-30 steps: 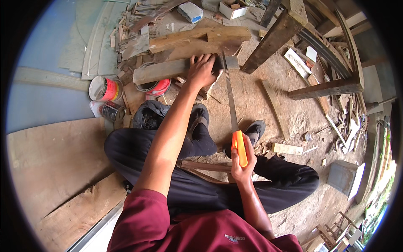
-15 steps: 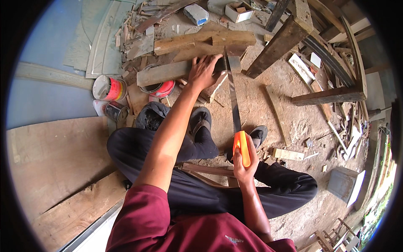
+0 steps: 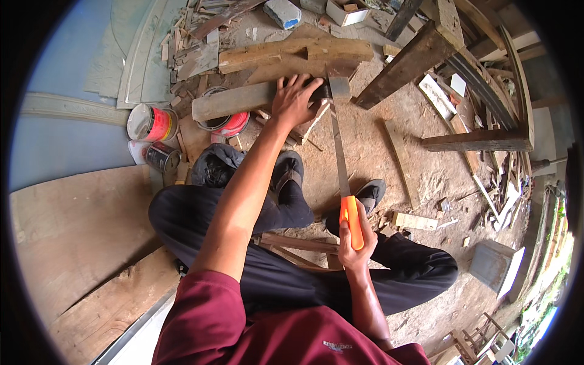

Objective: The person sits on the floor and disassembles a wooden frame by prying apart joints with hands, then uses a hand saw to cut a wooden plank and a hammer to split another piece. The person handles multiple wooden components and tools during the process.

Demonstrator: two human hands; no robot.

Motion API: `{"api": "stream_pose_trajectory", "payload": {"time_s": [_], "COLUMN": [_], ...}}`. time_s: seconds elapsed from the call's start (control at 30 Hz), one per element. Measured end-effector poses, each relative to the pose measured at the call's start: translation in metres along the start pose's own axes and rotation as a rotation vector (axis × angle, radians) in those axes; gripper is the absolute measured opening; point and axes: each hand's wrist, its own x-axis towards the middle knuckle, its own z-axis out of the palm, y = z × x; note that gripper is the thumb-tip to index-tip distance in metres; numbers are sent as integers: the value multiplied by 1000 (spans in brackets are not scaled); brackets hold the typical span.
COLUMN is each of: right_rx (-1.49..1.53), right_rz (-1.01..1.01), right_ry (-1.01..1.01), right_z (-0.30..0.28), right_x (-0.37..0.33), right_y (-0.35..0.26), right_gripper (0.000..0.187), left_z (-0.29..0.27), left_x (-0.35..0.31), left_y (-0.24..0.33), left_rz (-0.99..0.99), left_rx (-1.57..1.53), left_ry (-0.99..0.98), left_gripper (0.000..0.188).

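My right hand is wrapped round the orange handle of a handsaw. The saw's blade points away from me and crosses a grey wooden beam near its right end. On top of that beam lies my left hand, its fingers curled over the far side and the thumb near the blade. A second wood block sits beneath the beam, partly hidden by it and my hand. How deep the blade sits in the wood is hard to make out.
Beyond the beam lies a thick brown timber. Paint cans stand at the left, one partly under the beam. A wooden frame rises at the right. Scraps and a loose plank litter the dirt floor.
The saw and my right hand have come slightly nearer to me, along the blade's length. My left hand stays on the beam. The whole view has shifted a little.
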Motion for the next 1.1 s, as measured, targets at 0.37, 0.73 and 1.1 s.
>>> {"api": "stream_pose_trajectory", "payload": {"time_s": [0.37, 0.73, 1.1], "right_rx": [-8, -42, 49], "right_rz": [24, 5, 27], "right_ry": [4, -29, -12], "right_z": [-5, -12, -3], "right_x": [0, 3, 19], "right_y": [1, 1, -9], "right_gripper": [46, 47, 44], "left_z": [2, 4, 7], "left_x": [2, 0, 0], "left_y": [1, -1, -7], "left_rz": [27, 25, 34], "left_rx": [68, 15, -54], "left_ry": [32, 45, 57], "left_gripper": [52, 51, 51]}}
